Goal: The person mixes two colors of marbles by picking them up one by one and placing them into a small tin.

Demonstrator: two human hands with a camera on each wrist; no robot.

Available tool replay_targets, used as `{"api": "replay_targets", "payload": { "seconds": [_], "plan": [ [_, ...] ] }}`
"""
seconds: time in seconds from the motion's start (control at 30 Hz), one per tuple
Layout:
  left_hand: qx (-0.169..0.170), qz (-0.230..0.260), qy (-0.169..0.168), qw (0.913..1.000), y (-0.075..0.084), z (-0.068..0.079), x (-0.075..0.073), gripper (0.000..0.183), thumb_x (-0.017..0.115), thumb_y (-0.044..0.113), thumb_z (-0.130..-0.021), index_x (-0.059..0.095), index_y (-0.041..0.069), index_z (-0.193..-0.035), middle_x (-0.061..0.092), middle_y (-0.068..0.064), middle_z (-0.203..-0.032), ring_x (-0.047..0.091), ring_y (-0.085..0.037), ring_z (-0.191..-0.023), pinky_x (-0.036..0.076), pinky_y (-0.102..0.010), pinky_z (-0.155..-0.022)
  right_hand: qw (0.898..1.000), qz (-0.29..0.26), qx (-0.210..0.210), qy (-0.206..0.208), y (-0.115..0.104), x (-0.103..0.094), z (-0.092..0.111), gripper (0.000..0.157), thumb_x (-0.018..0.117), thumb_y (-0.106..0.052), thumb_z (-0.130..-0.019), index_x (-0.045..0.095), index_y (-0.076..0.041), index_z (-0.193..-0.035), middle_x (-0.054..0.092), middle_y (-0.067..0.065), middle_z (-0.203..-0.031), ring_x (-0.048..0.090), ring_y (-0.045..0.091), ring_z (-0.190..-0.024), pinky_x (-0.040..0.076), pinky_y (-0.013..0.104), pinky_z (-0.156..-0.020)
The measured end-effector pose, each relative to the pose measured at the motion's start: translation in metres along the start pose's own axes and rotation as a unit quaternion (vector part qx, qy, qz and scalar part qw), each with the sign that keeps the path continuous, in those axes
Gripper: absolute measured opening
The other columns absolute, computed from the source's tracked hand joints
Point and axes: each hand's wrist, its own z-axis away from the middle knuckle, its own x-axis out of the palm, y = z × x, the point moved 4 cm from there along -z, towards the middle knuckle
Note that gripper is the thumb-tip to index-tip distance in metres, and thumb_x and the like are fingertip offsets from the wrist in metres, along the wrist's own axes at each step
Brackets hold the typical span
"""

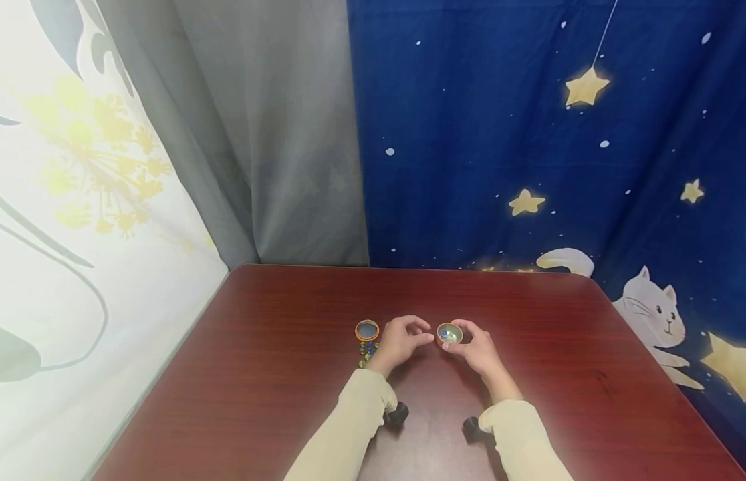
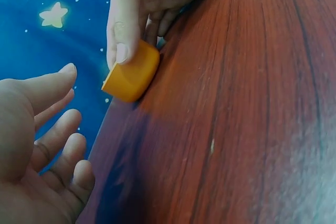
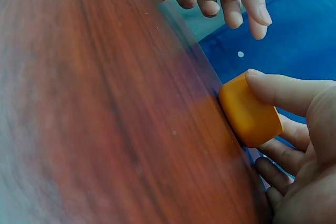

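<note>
My right hand (image 1: pixel 478 351) holds a small round orange cup (image 1: pixel 440 341) between thumb and fingers. In the right wrist view the orange cup (image 3: pixel 247 113) tilts on the wooden surface, the thumb on its near side. A few small shiny things, seemingly glass marbles (image 1: pixel 448 335), lie inside it. My left hand (image 1: pixel 400 344) hovers just left of the cup, with nothing in its grasp. In the left wrist view the left hand's (image 2: pixel 44 145) fingers are loosely bent and apart from the orange cup (image 2: pixel 136 74).
Left of the left hand stands a second round orange cup (image 1: pixel 367 321) with a greyish inside. Several green, yellow and blue glass marbles (image 1: pixel 363 355) lie in front of it, partly behind the left wrist. Curtains (image 1: pixel 469 167) hang behind the reddish-brown table (image 1: pixel 277 401).
</note>
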Motion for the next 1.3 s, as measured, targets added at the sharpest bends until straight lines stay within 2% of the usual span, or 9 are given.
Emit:
{"api": "replay_targets", "payload": {
  "seconds": [0.17,0.4,0.6,0.83,0.97,1.13,1.3],
  "plan": [
    [0.004,0.009,-0.012,0.9999,-0.001,0.001,-0.003,0.02,0.081,0.023,-0.08,0.073,0.016,-0.096,0.062,0.009,-0.075,0.055,-0.01,-0.066,0.046,-0.027,-0.058,1.0,-0.002,0.002,0.0,0.0,0.001,0.001,0.06,0.085,-0.018,-0.073,0.059,-0.009,-0.126,0.057,0.017,-0.124,0.038,0.035,-0.123,0.026,0.058,-0.101],
    [0.017,0.025,-0.025,0.9993,-0.002,0.005,-0.009,0.021,0.082,0.022,-0.079,0.072,0.017,-0.097,0.065,0.008,-0.08,0.057,-0.009,-0.07,0.048,-0.026,-0.063,1.0,0.0,-0.008,0.0,0.0,0.001,-0.001,0.06,0.085,-0.015,-0.073,0.059,-0.007,-0.126,0.06,0.016,-0.123,0.048,0.033,-0.116,0.033,0.053,-0.097],
    [0.028,0.017,-0.026,0.9991,-0.003,0.008,-0.017,0.022,0.082,0.02,-0.079,0.072,0.016,-0.098,0.066,0.004,-0.086,0.06,-0.013,-0.075,0.049,-0.028,-0.067,1.0,0.0,-0.002,-0.001,0.002,0.001,-0.002,0.061,0.084,-0.016,-0.074,0.058,-0.008,-0.128,0.057,0.017,-0.125,0.043,0.035,-0.12,0.031,0.055,-0.099],
    [0.004,0.007,-0.025,0.9997,-0.008,0.012,-0.022,0.022,0.082,0.021,-0.08,0.072,0.018,-0.099,0.065,0.006,-0.087,0.057,-0.012,-0.075,0.048,-0.028,-0.066,1.0,-0.001,-0.005,0.002,0.0,-0.001,-0.002,0.059,0.084,-0.014,-0.074,0.058,-0.007,-0.127,0.058,0.017,-0.124,0.043,0.035,-0.12,0.029,0.055,-0.101],
    [0.0,0.007,-0.029,0.9996,-0.009,0.015,-0.023,0.024,0.082,0.021,-0.08,0.072,0.015,-0.101,0.065,0.004,-0.089,0.056,-0.013,-0.075,0.048,-0.029,-0.067,1.0,-0.002,-0.002,0.001,0.0,-0.001,-0.001,0.059,0.083,-0.013,-0.074,0.058,-0.006,-0.127,0.058,0.018,-0.125,0.044,0.035,-0.121,0.028,0.056,-0.102],
    [0.014,0.004,-0.032,0.9994,-0.007,0.016,-0.028,0.027,0.082,0.022,-0.08,0.072,0.012,-0.103,0.064,0.001,-0.091,0.056,-0.013,-0.077,0.048,-0.029,-0.069,1.0,-0.005,-0.004,0.002,-0.001,-0.001,-0.001,0.059,0.083,-0.013,-0.073,0.059,-0.006,-0.127,0.058,0.017,-0.125,0.046,0.034,-0.118,0.031,0.054,-0.1],
    [0.028,-0.011,-0.033,0.999,-0.006,0.016,-0.037,0.026,0.082,0.022,-0.079,0.072,0.015,-0.101,0.062,0.003,-0.089,0.055,-0.013,-0.077,0.047,-0.029,-0.07,1.0,-0.007,-0.009,0.002,-0.003,0.0,0.0,0.059,0.084,-0.012,-0.072,0.06,-0.006,-0.126,0.059,0.017,-0.123,0.047,0.034,-0.116,0.033,0.053,-0.097]
  ]
}}
